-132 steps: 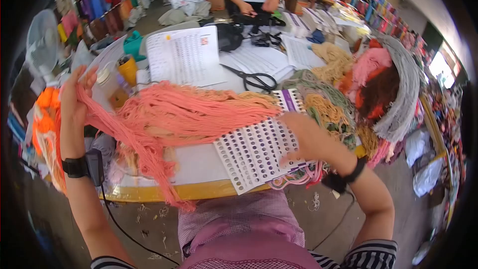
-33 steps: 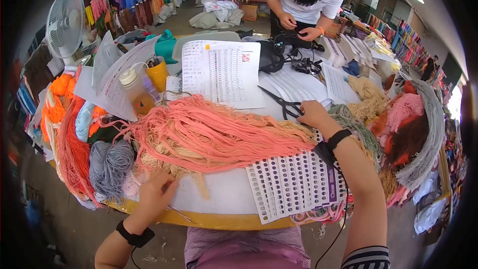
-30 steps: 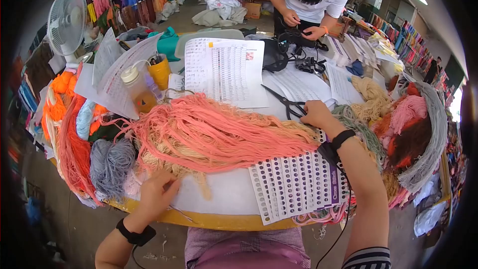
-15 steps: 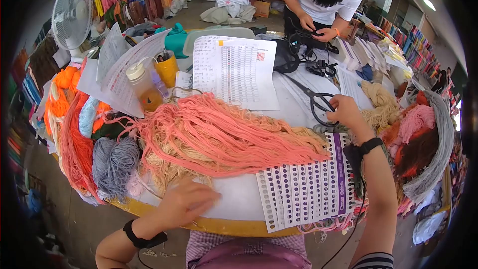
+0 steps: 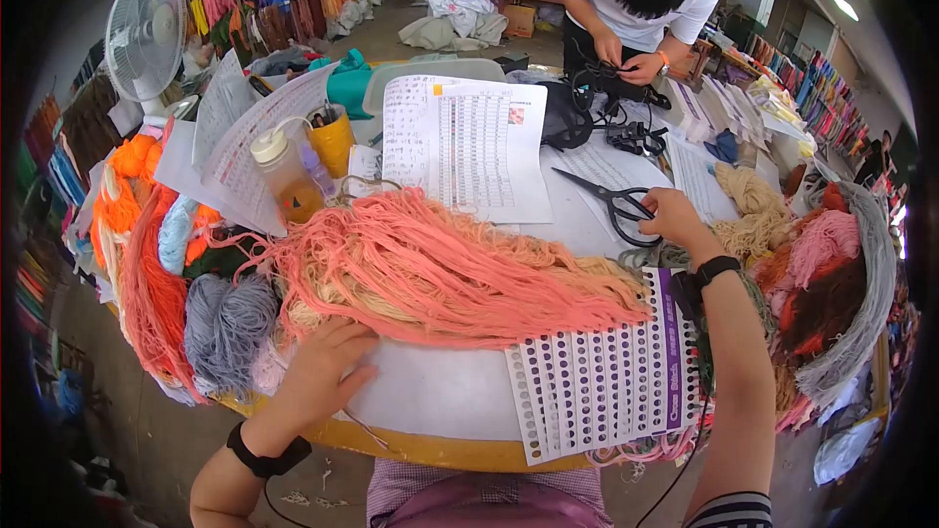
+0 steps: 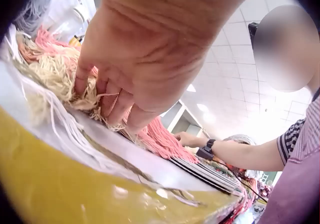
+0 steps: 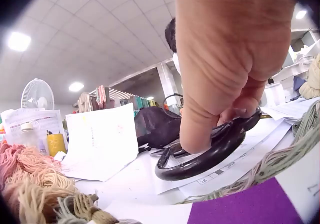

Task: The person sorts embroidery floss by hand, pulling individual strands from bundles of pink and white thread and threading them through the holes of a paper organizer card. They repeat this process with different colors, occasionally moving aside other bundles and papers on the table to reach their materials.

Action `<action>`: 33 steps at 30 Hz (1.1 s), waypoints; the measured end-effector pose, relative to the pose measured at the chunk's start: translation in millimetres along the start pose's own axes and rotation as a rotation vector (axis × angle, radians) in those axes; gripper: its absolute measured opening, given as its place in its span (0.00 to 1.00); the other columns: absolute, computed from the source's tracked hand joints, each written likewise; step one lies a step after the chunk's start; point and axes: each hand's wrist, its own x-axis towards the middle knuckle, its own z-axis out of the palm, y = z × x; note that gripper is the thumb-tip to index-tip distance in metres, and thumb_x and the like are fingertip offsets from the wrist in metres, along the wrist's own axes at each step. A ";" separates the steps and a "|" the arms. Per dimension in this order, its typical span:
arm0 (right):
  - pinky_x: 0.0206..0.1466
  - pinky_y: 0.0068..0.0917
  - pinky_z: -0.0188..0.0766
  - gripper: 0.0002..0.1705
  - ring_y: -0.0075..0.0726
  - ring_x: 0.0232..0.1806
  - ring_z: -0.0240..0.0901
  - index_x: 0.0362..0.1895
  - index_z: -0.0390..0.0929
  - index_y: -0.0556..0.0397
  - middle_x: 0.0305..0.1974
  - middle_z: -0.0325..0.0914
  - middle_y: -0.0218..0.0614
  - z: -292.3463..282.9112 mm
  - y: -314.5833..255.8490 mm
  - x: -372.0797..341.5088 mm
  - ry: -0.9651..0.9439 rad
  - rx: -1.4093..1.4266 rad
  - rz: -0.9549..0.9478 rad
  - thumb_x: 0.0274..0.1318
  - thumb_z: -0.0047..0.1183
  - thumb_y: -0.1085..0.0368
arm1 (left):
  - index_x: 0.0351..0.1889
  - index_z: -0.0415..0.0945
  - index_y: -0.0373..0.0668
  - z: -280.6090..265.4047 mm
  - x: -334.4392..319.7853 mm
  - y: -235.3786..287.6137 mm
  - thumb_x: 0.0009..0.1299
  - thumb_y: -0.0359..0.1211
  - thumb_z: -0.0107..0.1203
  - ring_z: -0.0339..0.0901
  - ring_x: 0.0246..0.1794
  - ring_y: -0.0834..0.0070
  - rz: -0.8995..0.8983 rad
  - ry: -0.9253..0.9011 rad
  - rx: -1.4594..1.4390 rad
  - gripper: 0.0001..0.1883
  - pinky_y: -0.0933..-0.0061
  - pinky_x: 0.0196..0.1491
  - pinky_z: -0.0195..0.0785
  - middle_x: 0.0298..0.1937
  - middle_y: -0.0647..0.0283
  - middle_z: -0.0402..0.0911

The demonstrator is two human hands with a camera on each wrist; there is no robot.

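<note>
My right hand [image 5: 677, 220] pinches the handle loops of black scissors [image 5: 594, 186], whose blades point left across the papers. In the right wrist view the thumb comes down at a black handle loop [image 7: 200, 165]. My left hand [image 5: 328, 364] rests at the near edge of a long bundle of coral-pink yarn [image 5: 440, 264], thumb spread apart. In the left wrist view its fingertips dip into cream yarn [image 6: 55, 76], with a thin strand lying across the fingers. White cards with rows of holes [image 5: 587, 391] lie fanned under the bundle's right end.
Printed sheets [image 5: 469, 152] stand behind the yarn, beside a bottle [image 5: 284, 181] and a yellow cup [image 5: 333, 142]. Grey yarn [image 5: 230, 328] and orange yarn [image 5: 132, 171] lie left. More yarn skeins [image 5: 822, 244] lie right. Another person [image 5: 636, 0] works across the table.
The right hand has moved from the cards to the scissors, which have shifted and turned slightly. The left hand released the raised coral strands, then moved across the near edge and back to the yarn.
</note>
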 end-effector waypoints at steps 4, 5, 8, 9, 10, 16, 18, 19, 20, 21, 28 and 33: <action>0.42 0.32 0.75 0.24 0.43 0.34 0.79 0.36 0.79 0.61 0.32 0.81 0.45 9.5 -3.7 4.8 -0.024 -0.066 -0.014 0.29 0.65 0.63 | 0.40 0.79 0.39 -3.7 5.3 7.6 0.59 0.29 0.61 0.74 0.47 0.58 0.005 0.076 -0.017 0.11 0.62 0.49 0.68 0.44 0.57 0.79; 0.43 0.32 0.75 0.23 0.44 0.36 0.78 0.37 0.78 0.61 0.33 0.80 0.45 15.3 -1.4 6.1 -0.011 -0.081 -0.012 0.29 0.64 0.64 | 0.38 0.79 0.40 -3.3 6.6 10.7 0.59 0.29 0.61 0.75 0.45 0.59 -0.020 0.095 -0.041 0.09 0.62 0.48 0.68 0.41 0.59 0.80; 0.45 0.32 0.74 0.23 0.45 0.38 0.78 0.39 0.78 0.60 0.37 0.79 0.46 29.2 4.6 10.1 -0.029 -0.148 -0.022 0.32 0.63 0.64 | 0.36 0.79 0.40 -6.8 16.9 24.5 0.59 0.27 0.61 0.77 0.37 0.62 0.020 0.223 0.042 0.07 0.64 0.40 0.70 0.35 0.60 0.79; 0.45 0.33 0.74 0.24 0.45 0.39 0.78 0.41 0.77 0.59 0.39 0.79 0.47 29.2 2.3 8.5 -0.060 -0.201 -0.033 0.34 0.63 0.65 | 0.36 0.79 0.40 -8.2 17.8 30.0 0.59 0.27 0.61 0.77 0.37 0.62 0.021 0.221 0.040 0.07 0.64 0.40 0.70 0.35 0.60 0.79; 0.45 0.33 0.74 0.24 0.45 0.39 0.78 0.41 0.77 0.59 0.39 0.79 0.47 27.7 0.8 5.5 -0.060 -0.202 -0.030 0.34 0.63 0.65 | 0.35 0.79 0.41 -10.0 18.7 35.2 0.60 0.28 0.60 0.77 0.34 0.63 -0.094 0.113 -0.061 0.06 0.64 0.37 0.70 0.34 0.61 0.79; 0.63 0.43 0.61 0.38 0.55 0.59 0.65 0.58 0.71 0.50 0.56 0.72 0.44 -16.2 -58.4 -72.4 -0.050 -0.053 -0.370 0.41 0.67 0.52 | 0.36 0.80 0.44 -2.5 12.0 28.4 0.62 0.32 0.59 0.79 0.30 0.62 -0.115 -0.071 -0.091 0.06 0.64 0.32 0.71 0.33 0.62 0.79; 0.65 0.56 0.53 0.42 0.58 0.67 0.56 0.62 0.70 0.43 0.63 0.67 0.39 -37.6 -98.3 -120.6 -0.172 -0.178 -0.433 0.41 0.66 0.44 | 0.36 0.80 0.45 -3.0 9.2 25.6 0.62 0.33 0.59 0.79 0.31 0.61 -0.078 -0.053 -0.021 0.06 0.63 0.32 0.71 0.33 0.62 0.79; 0.66 0.63 0.49 0.43 0.60 0.70 0.50 0.63 0.69 0.39 0.67 0.63 0.36 -45.6 -119.6 -145.9 -0.252 -0.263 -0.394 0.42 0.65 0.40 | 0.36 0.80 0.45 -4.4 7.6 24.8 0.62 0.34 0.59 0.79 0.31 0.60 -0.072 -0.029 -0.004 0.06 0.63 0.32 0.71 0.33 0.62 0.79; 0.65 0.69 0.44 0.45 0.61 0.72 0.43 0.64 0.69 0.34 0.68 0.60 0.34 -47.6 -131.3 -167.3 -0.330 -0.259 -0.380 0.40 0.63 0.35 | 0.36 0.80 0.45 -6.1 5.7 24.2 0.62 0.34 0.59 0.79 0.31 0.60 -0.067 -0.006 0.013 0.06 0.62 0.32 0.71 0.33 0.62 0.80; 0.64 0.74 0.39 0.47 0.63 0.74 0.37 0.65 0.68 0.30 0.70 0.57 0.32 -46.7 -138.4 -184.9 -0.407 -0.254 -0.368 0.39 0.61 0.30 | 0.36 0.80 0.45 -7.8 3.7 23.7 0.62 0.34 0.59 0.79 0.31 0.60 -0.065 -0.007 0.010 0.06 0.62 0.32 0.71 0.33 0.62 0.80; 0.67 0.73 0.21 0.52 0.64 0.76 0.28 0.66 0.67 0.24 0.71 0.55 0.36 -19.5 -138.9 -234.2 -0.394 -0.179 -0.293 0.33 0.57 0.23 | 0.36 0.79 0.46 -21.0 6.5 5.5 0.61 0.37 0.60 0.79 0.33 0.58 -0.275 -0.127 0.193 0.09 0.61 0.35 0.72 0.34 0.59 0.80; 0.67 0.74 0.22 0.51 0.65 0.76 0.28 0.67 0.66 0.24 0.72 0.54 0.36 -11.5 -137.1 -227.3 -0.347 -0.206 -0.299 0.36 0.57 0.24 | 0.41 0.78 0.45 -28.7 14.3 -15.9 0.58 0.36 0.62 0.78 0.43 0.60 -0.182 0.026 0.296 0.13 0.59 0.38 0.73 0.45 0.59 0.79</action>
